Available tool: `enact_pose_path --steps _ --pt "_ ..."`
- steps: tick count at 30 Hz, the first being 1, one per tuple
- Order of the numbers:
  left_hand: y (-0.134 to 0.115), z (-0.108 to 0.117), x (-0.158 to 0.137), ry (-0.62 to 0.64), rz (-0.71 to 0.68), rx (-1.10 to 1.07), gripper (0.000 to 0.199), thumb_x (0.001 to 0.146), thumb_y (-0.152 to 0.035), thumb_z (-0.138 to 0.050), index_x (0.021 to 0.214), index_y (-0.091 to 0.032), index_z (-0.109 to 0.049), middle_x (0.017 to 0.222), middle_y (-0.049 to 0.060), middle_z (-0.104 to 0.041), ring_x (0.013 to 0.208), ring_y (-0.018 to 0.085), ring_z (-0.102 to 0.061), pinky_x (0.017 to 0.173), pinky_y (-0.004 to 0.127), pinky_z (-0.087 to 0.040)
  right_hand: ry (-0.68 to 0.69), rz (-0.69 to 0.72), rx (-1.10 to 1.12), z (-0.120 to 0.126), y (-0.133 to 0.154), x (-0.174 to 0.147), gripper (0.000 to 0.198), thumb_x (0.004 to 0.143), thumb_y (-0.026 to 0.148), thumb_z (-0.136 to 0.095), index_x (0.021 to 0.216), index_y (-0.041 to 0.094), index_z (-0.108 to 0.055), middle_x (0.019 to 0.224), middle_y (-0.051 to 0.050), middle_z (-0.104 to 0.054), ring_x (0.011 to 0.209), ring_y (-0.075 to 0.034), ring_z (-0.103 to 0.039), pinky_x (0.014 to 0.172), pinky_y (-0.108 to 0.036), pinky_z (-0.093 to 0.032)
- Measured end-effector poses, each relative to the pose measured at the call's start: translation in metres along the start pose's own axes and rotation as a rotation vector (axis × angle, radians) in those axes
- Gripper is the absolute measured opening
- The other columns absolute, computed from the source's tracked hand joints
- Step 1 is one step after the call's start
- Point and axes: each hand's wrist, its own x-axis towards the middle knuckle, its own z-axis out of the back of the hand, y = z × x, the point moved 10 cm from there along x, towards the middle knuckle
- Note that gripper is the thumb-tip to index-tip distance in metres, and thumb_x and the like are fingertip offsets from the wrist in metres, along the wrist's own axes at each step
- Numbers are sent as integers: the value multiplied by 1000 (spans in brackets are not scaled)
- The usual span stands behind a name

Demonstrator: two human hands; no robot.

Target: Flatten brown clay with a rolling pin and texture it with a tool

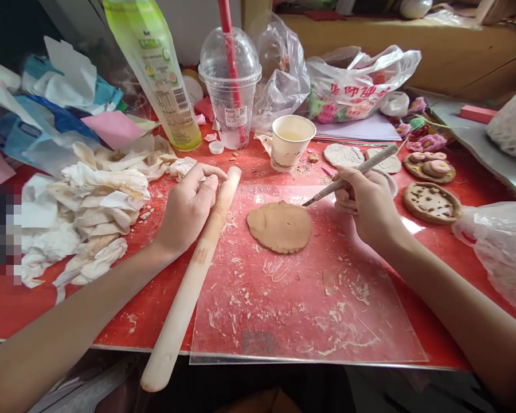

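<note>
My left hand (pixel 192 202) is curled at the upper end of a pale wooden rolling pin (pixel 193 275), index finger and thumb against it. The pin lies slanted, its near end jutting past the table edge. Between my hands, a flattened oval slab of brown clay (pixel 279 228) rests on a clear plastic sheet (pixel 309 321). In my right hand (pixel 365 201) is a slim grey brush (pixel 350 175), pinched between fingers and thumb. Its dark tip points down and left, close to the slab's upper right edge; whether it touches, I cannot tell.
Crumpled tissues (pixel 98 212) heap at left. Behind stand a green bottle (pixel 159 80), a lidded plastic cup (pixel 232 86) with red straw, and a paper cup (pixel 291 146) of liquid. Decorated clay discs (pixel 432 202) and plastic bags (pixel 499 246) lie at right. Clay crumbs dot the sheet.
</note>
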Motion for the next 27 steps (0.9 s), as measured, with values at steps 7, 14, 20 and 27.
enact_pose_path --steps 7,14,20,27 --pt "-1 -2 -2 26 14 12 18 90 -28 -41 90 -21 -58 55 -4 -35 48 9 -33 44 23 -28 63 -69 -34 -3 -7 2 31 84 22 -51 55 19 -41 45 6 -29 38 -4 -18 35 -21 -10" --pt "0 -6 -2 48 21 19 18 89 -29 -42 90 -21 -58 52 -4 -32 45 9 -30 42 24 -25 122 -116 -136 -4 -15 5 29 84 31 -55 59 18 -52 49 -3 -55 31 -6 -37 28 -22 -16" --pt "4 -10 -2 61 46 81 16 90 -31 -43 93 -24 -57 51 -4 -32 44 10 -30 42 26 -20 193 -180 -151 -9 -16 3 33 87 34 -53 59 17 -51 56 -7 -63 27 -4 -38 26 -21 -11" --pt "-6 -11 -4 35 4 163 12 88 -27 -45 91 -22 -56 50 -5 -39 40 8 -27 40 24 -21 260 -229 -111 -19 -18 -2 32 86 39 -54 64 16 -54 57 -7 -62 33 -7 -46 26 -21 -16"
